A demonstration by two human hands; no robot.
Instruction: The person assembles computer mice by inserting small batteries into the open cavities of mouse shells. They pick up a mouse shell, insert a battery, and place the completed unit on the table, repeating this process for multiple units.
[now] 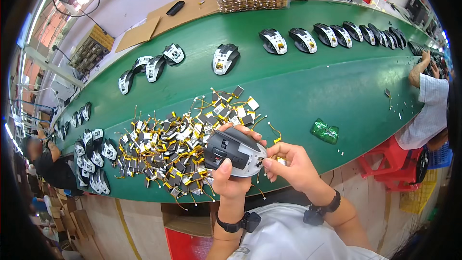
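Black-and-white mouse (234, 153), held in left hand (233, 184), has long axis left-to-right, white end right, touched by right hand (291, 166), whose grasp is unclear.

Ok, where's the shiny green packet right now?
In the head view, the green packet lies right of centre on the green table, beyond and to the right of the person's right hand.

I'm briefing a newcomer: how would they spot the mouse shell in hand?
Find the long green table, then its heap of wired batteries. At the heap's right, the left hand holds the black and white mouse shell; unlike nearby shells, it is off the table.
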